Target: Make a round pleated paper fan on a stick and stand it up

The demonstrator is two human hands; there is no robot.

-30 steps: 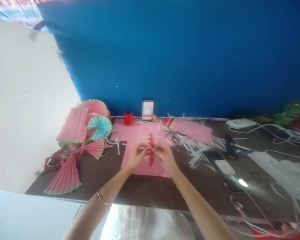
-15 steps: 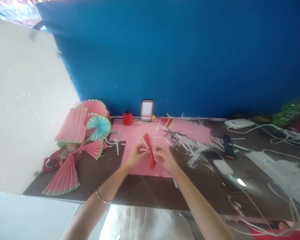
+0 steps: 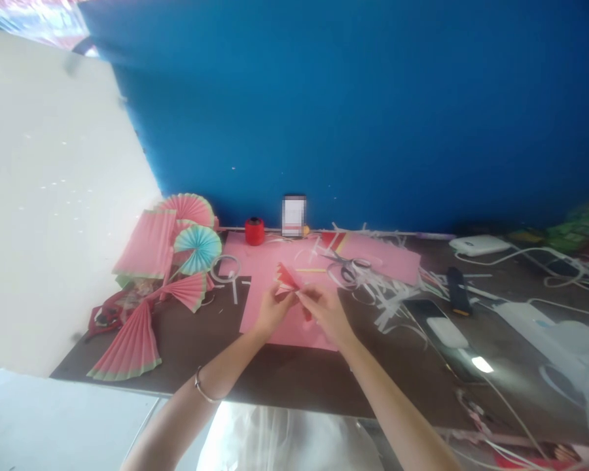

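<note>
Both my hands meet over a pink paper sheet (image 3: 269,261) on the dark table. My left hand (image 3: 273,312) and my right hand (image 3: 324,311) pinch the middle of a small red pleated paper piece (image 3: 287,279), whose upper end fans out above my fingers. Its lower end is mostly hidden behind my right hand. Scissors (image 3: 346,268) lie just beyond my right hand among white paper strips.
Finished pink and teal paper fans (image 3: 196,248) lie at the left, with a folded pink fan (image 3: 127,347) near the table's front edge. A red spool (image 3: 254,231) stands by the blue wall. Phones (image 3: 442,330), a remote (image 3: 457,290) and white cables fill the right side.
The red pleated piece has turned from upright to tilted left, and its lower end has gone behind my right hand. Both hands stayed pinched on it, shifting slightly.
</note>
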